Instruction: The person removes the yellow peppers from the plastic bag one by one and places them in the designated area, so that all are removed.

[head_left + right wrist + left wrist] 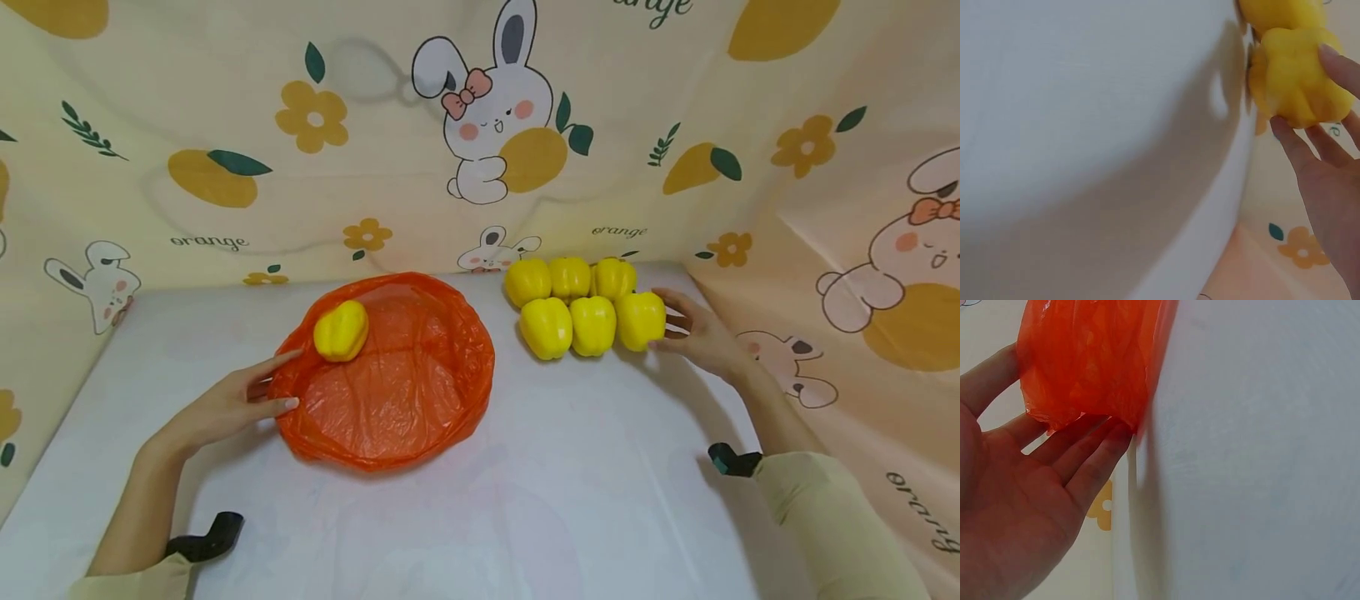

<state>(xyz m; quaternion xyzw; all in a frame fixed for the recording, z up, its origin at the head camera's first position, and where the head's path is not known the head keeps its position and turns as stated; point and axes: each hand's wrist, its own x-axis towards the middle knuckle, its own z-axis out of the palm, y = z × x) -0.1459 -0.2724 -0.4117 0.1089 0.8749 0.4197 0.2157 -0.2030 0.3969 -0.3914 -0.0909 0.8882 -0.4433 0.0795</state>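
Note:
An orange-red plastic bag lies spread in a round shape on the table, its rim raised. One yellow bell pepper sits inside it at the upper left. My left hand touches the bag's left rim with fairly straight fingers; in the left wrist view some fingertips are hidden behind the plastic. At the back right, several yellow bell peppers stand in two rows. My right hand grips the rightmost front pepper, thumb and fingers around its side, as the right wrist view also shows.
The white table carries the bag and peppers. A patterned cloth hangs along its back, and another part of the cloth rises on the right, close to my right arm. Black straps or mounts sit at both wrists.

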